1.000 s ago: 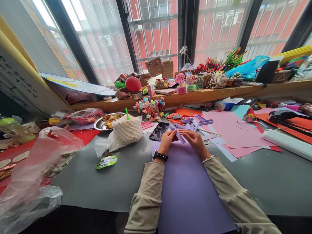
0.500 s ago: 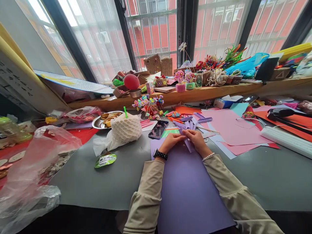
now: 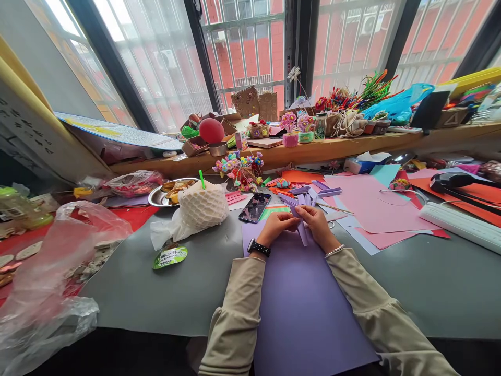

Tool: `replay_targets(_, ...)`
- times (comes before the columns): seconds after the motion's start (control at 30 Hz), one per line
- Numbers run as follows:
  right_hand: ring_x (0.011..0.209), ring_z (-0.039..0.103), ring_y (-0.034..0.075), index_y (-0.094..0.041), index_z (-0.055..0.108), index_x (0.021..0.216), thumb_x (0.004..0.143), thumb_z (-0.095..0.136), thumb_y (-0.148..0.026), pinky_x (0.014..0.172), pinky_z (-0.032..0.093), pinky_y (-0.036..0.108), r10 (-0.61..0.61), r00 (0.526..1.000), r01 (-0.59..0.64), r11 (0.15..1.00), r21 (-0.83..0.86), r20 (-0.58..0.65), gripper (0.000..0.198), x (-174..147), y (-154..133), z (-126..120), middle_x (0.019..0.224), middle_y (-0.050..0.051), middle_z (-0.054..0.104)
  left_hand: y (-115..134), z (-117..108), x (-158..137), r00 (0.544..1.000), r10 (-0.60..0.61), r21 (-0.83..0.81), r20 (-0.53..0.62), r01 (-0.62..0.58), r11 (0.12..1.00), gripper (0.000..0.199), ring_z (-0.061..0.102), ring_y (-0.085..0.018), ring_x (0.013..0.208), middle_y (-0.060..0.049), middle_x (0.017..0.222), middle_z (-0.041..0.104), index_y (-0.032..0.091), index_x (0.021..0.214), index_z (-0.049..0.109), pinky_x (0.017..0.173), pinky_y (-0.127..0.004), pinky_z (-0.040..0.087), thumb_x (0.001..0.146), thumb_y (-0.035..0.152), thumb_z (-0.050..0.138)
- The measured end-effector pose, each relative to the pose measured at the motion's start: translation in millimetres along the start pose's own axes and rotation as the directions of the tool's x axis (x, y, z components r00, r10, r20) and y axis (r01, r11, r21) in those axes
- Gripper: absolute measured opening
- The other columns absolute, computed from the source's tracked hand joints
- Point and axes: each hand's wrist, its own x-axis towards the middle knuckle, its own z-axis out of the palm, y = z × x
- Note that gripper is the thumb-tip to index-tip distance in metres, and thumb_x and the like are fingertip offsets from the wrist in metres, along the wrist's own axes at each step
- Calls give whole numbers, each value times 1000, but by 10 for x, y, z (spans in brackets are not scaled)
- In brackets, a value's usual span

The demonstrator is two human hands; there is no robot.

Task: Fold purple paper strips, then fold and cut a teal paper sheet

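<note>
Both my hands meet above the far end of a large purple paper sheet. My left hand has its fingers pinched on a folded purple paper strip. Gripping the same strip from the other side is my right hand, thumb and forefinger pressed together. The strip's lower end hangs below the fingers, while the part between the fingertips is hidden. Just beyond the hands lie several more purple folded paper strips. A black phone rests left of them.
A white netted, wrapped coconut with a green straw stands to the left, near a metal dish. Pink paper sheets and a white power strip lie at right. A wooden ledge holding crafts runs behind.
The fingers have shifted slightly around the purple strip, and its hanging end sits a little differently. Both hands keep their hold; the view has moved very little.
</note>
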Motion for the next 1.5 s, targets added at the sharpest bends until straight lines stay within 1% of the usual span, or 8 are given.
replay_targets(0.1, 55, 42, 9, -16, 58, 64, 62, 58, -41, 52, 33, 22, -9, 1000, 9, 1000, -21, -22, 26, 3, 14, -4, 57, -2, 50, 5, 8, -7, 999, -35, 18, 13, 34, 999, 33, 52, -9, 52, -1, 58, 57, 10, 64, 61, 56, -22, 42, 55, 41, 65)
replay_targets(0.27, 51, 39, 9, -16, 53, 60, 64, 55, -45, 50, 32, 22, -43, 999, 42, 995, -89, -12, 30, -1, 17, -10, 54, -3, 46, 2, 17, -7, 999, -51, 20, -4, 51, 998, 35, 53, -10, 52, -3, 58, 59, 10, 66, 63, 56, -22, 44, 54, 43, 65)
replay_targets(0.43, 51, 40, 9, -16, 52, 61, 67, 53, -45, 50, 32, 22, -72, 997, 71, 989, -130, -2, 30, -7, 3, -10, 54, -3, 45, -1, 19, -7, 999, -34, 27, 4, 33, 999, 34, 54, -10, 52, -2, 57, 59, 11, 66, 63, 56, -22, 43, 56, 43, 64)
replay_targets(0.63, 50, 40, 9, -16, 50, 58, 63, 58, -43, 48, 32, 22, -61, 998, 62, 990, -129, 10, 29, 1, 45, -16, 53, -3, 46, -10, 17, -8, 1000, -6, 47, 11, 6, 999, 35, 52, -9, 50, -1, 55, 57, 10, 66, 62, 53, -21, 42, 57, 44, 63)
replay_targets(0.77, 51, 42, 10, -16, 52, 57, 64, 56, -45, 49, 33, 23, -64, 998, 63, 987, -150, 0, 31, -4, 25, -13, 54, -2, 48, -7, 21, -9, 1000, -15, 49, 7, 15, 999, 35, 51, -8, 50, -1, 56, 56, 9, 65, 62, 53, -20, 42, 57, 43, 63)
replay_targets(1.1, 49, 40, 10, -16, 53, 58, 68, 50, -47, 47, 32, 22, -124, 992, 116, 963, -241, -19, 33, -23, 4, -6, 51, -2, 45, -8, 21, -10, 1000, -15, 73, 18, 14, 997, 36, 51, -9, 52, -1, 57, 56, 10, 66, 62, 53, -20, 42, 57, 45, 62)
replay_targets(1.27, 50, 40, 11, -16, 53, 56, 71, 47, -47, 49, 32, 23, -163, 985, 140, 941, -308, -49, 35, -24, 9, 0, 51, -2, 46, 29, 48, -19, 998, -52, 43, 21, 51, 998, 34, 52, -9, 54, -1, 61, 58, 11, 68, 61, 55, -20, 42, 53, 41, 66)
replay_targets(1.5, 51, 43, 12, -16, 53, 56, 73, 43, -48, 50, 33, 23, -194, 980, 164, 920, -357, -49, 37, -45, -29, 13, 52, 0, 50, 45, 55, -23, 998, -44, 69, 51, 40, 997, 32, 50, -9, 52, -1, 57, 57, 11, 64, 59, 52, -19, 40, 52, 40, 67)
